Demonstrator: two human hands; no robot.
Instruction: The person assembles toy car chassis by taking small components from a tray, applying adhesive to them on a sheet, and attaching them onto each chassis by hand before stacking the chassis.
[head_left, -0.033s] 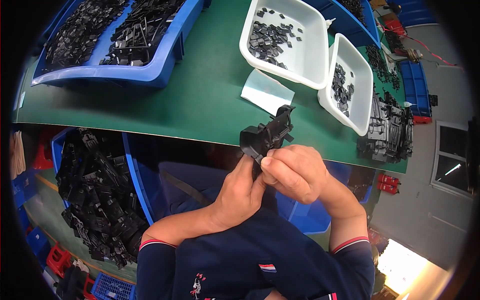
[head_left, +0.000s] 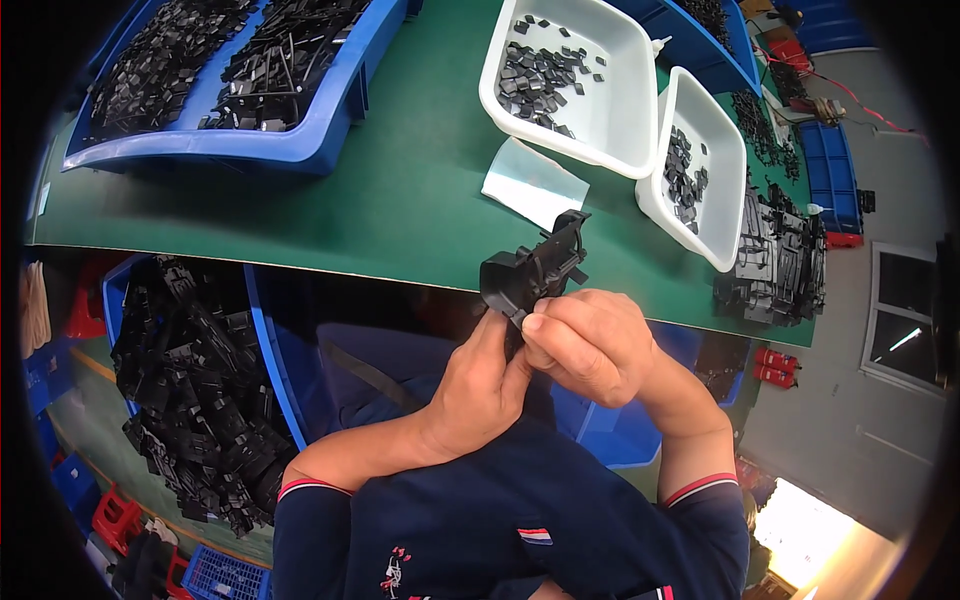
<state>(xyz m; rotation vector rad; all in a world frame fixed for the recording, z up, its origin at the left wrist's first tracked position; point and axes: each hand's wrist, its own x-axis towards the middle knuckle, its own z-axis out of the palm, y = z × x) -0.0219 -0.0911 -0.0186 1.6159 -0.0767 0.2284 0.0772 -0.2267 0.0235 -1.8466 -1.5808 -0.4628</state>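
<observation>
A black moulded plastic part point(head_left: 535, 272) is held up in front of me, over the near edge of the table. My left hand point(head_left: 478, 378) grips its lower end from the left, thumb and fingers closed round it. From the right, my right hand point(head_left: 592, 345) pinches the part low down, its fingers curled in against it. Both hands nearly touch at the bottom of the part. Whether the right fingertips also hold some smaller piece is hidden. Just beyond the part, a pale translucent sheet point(head_left: 536, 184) lies on the green table point(head_left: 420, 130).
Two white trays point(head_left: 590, 158) of small black pieces stand beyond my hands. A divided blue bin point(head_left: 330, 150) of black pieces sits at the far left. Black parts are stacked point(head_left: 775, 260) at the table's right end. Below left, a blue crate point(head_left: 268, 350) is heaped with black parts.
</observation>
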